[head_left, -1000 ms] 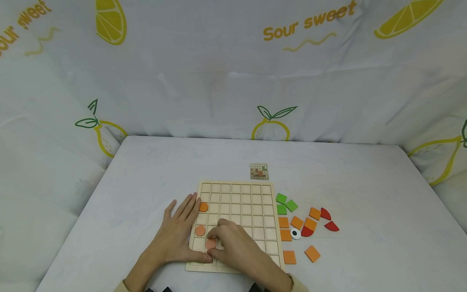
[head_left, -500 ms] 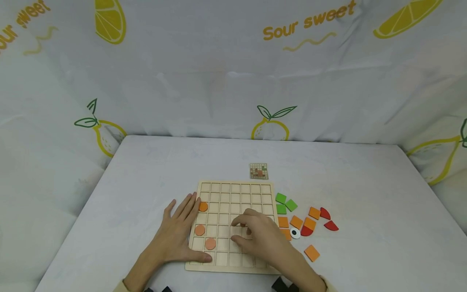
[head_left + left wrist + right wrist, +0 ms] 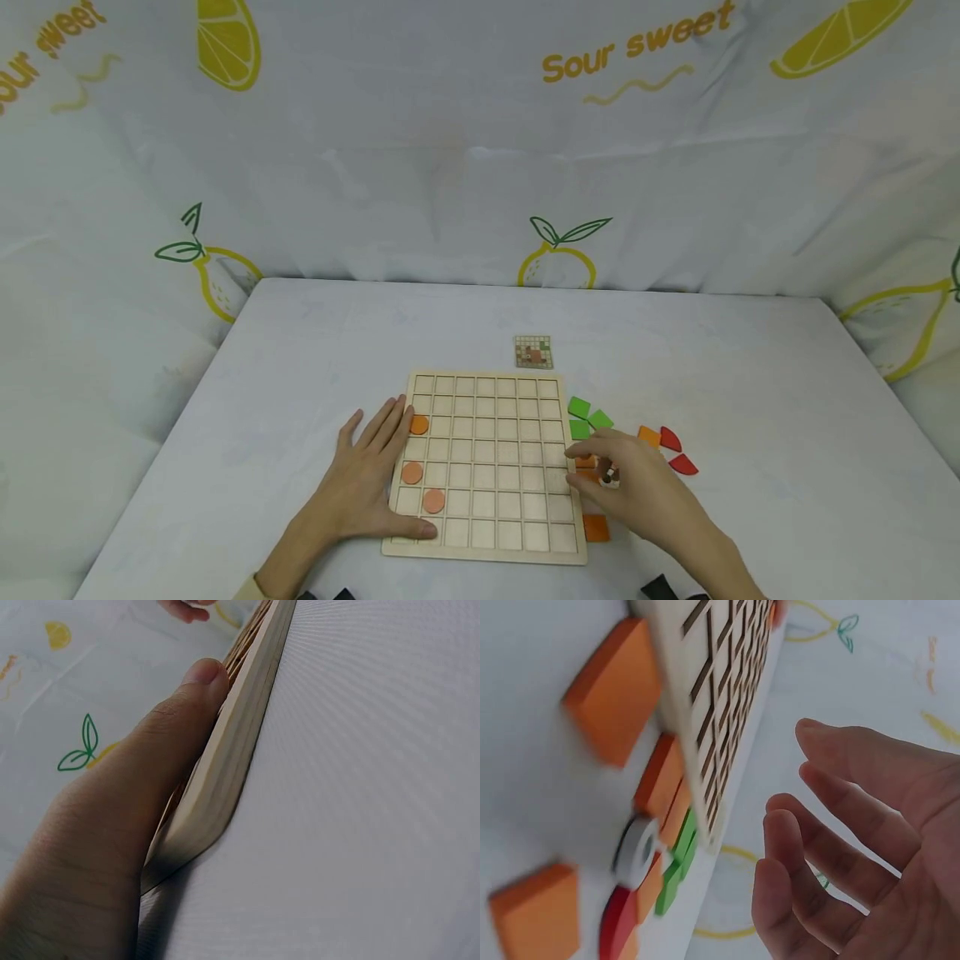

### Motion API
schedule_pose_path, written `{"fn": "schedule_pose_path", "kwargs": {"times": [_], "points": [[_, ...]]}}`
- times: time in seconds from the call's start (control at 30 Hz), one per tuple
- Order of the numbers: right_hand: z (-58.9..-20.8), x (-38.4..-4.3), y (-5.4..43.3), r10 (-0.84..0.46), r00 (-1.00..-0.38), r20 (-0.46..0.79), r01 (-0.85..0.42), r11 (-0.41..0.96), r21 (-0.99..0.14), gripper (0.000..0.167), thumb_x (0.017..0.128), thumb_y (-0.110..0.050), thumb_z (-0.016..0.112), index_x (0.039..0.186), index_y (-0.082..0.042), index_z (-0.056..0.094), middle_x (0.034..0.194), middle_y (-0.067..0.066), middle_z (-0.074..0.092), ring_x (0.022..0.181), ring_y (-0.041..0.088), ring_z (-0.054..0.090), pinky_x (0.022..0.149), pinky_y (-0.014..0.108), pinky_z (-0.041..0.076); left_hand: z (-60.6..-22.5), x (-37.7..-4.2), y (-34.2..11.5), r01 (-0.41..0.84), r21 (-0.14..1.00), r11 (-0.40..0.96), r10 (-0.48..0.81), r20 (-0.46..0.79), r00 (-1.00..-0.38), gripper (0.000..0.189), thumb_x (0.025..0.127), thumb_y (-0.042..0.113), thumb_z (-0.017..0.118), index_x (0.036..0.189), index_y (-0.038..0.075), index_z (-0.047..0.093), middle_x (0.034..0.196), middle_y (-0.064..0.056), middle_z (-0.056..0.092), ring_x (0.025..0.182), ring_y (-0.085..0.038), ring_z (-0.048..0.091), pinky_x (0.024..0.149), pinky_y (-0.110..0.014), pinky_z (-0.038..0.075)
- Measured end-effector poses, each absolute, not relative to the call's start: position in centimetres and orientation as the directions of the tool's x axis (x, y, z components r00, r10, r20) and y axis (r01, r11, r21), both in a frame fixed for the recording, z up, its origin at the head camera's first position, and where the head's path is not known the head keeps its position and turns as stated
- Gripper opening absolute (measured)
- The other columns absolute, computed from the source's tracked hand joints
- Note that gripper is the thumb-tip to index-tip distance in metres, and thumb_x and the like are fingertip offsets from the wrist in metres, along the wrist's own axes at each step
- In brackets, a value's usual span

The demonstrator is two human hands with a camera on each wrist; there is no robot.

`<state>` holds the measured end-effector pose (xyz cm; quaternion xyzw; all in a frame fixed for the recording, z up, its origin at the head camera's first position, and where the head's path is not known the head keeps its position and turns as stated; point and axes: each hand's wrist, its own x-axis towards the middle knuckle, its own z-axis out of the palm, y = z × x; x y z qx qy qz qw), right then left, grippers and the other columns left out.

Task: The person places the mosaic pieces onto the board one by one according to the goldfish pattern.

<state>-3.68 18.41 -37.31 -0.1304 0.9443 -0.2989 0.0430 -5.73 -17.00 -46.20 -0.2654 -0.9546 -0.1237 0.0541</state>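
Note:
A pale wooden grid board (image 3: 495, 475) lies on the white table. My left hand (image 3: 367, 483) rests on its left side with straight fingers, the thumb (image 3: 180, 705) lying over the near rim in the left wrist view. In the board's left columns sit an orange disc (image 3: 418, 425) and two salmon discs, one of them the lower disc (image 3: 433, 501). My right hand (image 3: 648, 492) hovers past the board's right edge, over loose orange squares (image 3: 619, 690). Its thumb and fingers stand apart with nothing between them. A white eye disc (image 3: 635, 851) shows below it.
Green squares (image 3: 579, 407) lie by the board's right edge. Red quarter-round pieces (image 3: 682, 464) and more orange squares are scattered farther right. A small pattern card (image 3: 533, 352) lies behind the board. A lemon-printed cloth (image 3: 420, 167) hangs at the back.
My right hand has let go of the lower salmon disc and moved right, across the board, to above the loose pieces. My left hand has stayed in place.

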Motion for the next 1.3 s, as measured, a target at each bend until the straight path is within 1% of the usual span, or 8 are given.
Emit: {"fn": "schedule_pose_path", "kwargs": {"times": [0.1,0.3,0.5,0.67,0.93,1.03,1.13,1.3], "points": [[-37.8,-3.6,19.8,-0.255,-0.967,0.009,-0.213,0.788,-0.577,0.023,0.080,-0.013,0.086,0.102,-0.019,0.080,0.091,-0.014,0.070,0.070,-0.002,0.052,0.059,0.018,0.046,-46.2,-5.8,-17.0,0.516,0.216,0.829,0.490,0.164,-0.856,0.146,0.057,0.098,0.062,0.161,0.001,0.026,0.171,-0.015,0.021,0.160,-0.030,0.022,0.120,-0.063,0.011],[-38.6,-3.5,22.4,-0.280,-0.959,0.040,-0.249,0.767,-0.591,0.026,0.078,-0.008,0.086,0.101,-0.017,0.080,0.089,-0.015,0.073,0.069,-0.006,0.051,0.063,0.020,0.051,-46.3,-5.7,-17.0,0.531,0.202,0.823,0.497,0.197,-0.845,0.146,0.058,0.099,0.059,0.160,0.000,0.028,0.170,-0.017,0.026,0.158,-0.033,0.026,0.118,-0.063,0.014],[-38.6,-3.9,24.3,-0.344,-0.937,-0.057,-0.245,0.765,-0.595,0.029,0.080,-0.010,0.084,0.107,-0.018,0.078,0.101,-0.010,0.076,0.070,-0.006,0.052,0.067,0.020,0.053,-46.2,-5.8,-17.0,0.529,0.191,0.827,0.497,0.194,-0.846,0.145,0.057,0.098,0.061,0.160,0.000,0.029,0.170,-0.017,0.025,0.158,-0.032,0.026,0.119,-0.063,0.014],[-38.8,-4.0,24.9,-0.348,-0.932,-0.102,-0.227,0.779,-0.584,0.028,0.080,-0.010,0.083,0.104,-0.023,0.078,0.099,-0.012,0.075,0.073,-0.004,0.052,0.068,0.020,0.052,-46.3,-5.8,-17.0,0.530,0.195,0.825,0.497,0.193,-0.846,0.145,0.057,0.098,0.061,0.160,0.001,0.029,0.170,-0.017,0.025,0.158,-0.032,0.026,0.119,-0.063,0.014],[-39.1,-4.2,24.9,-0.362,-0.921,-0.144,-0.214,0.779,-0.590,0.030,0.081,-0.006,0.080,0.106,-0.022,0.078,0.103,-0.011,0.075,0.074,-0.005,0.052,0.070,0.021,0.052,-46.4,-5.8,-17.1,0.530,0.203,0.824,0.495,0.200,-0.846,0.146,0.057,0.100,0.059,0.160,0.000,0.028,0.170,-0.016,0.025,0.158,-0.032,0.026,0.119,-0.063,0.013],[-39.2,-4.1,24.9,-0.347,-0.923,-0.169,-0.190,0.790,-0.584,0.032,0.080,-0.002,0.079,0.105,-0.023,0.078,0.104,-0.010,0.074,0.073,-0.004,0.052,0.066,0.020,0.050,-46.4,-5.8,-17.2,0.518,0.209,0.829,0.489,0.178,-0.854,0.147,0.057,0.099,0.061,0.161,0.001,0.025,0.171,-0.015,0.022,0.159,-0.031,0.024,0.120,-0.063,0.012],[-39.3,-4.1,25.0,-0.337,-0.924,-0.181,-0.178,0.797,-0.577,0.035,0.079,0.002,0.077,0.105,-0.023,0.078,0.102,-0.009,0.074,0.071,-0.003,0.051,0.062,0.020,0.048,-46.4,-5.8,-17.2,0.514,0.212,0.831,0.489,0.161,-0.857,0.147,0.057,0.098,0.063,0.162,0.002,0.024,0.172,-0.014,0.020,0.160,-0.030,0.021,0.121,-0.062,0.010],[-39.4,-4.2,25.4,-0.341,-0.917,-0.205,-0.167,0.797,-0.580,0.035,0.079,0.003,0.077,0.108,-0.017,0.078,0.088,-0.008,0.067,0.068,-0.001,0.051,0.058,0.019,0.046,-46.4,-5.8,-17.1,0.521,0.207,0.828,0.491,0.181,-0.852,0.146,0.057,0.098,0.062,0.161,0.002,0.025,0.171,-0.015,0.022,0.159,-0.031,0.023,0.119,-0.063,0.012]]}}
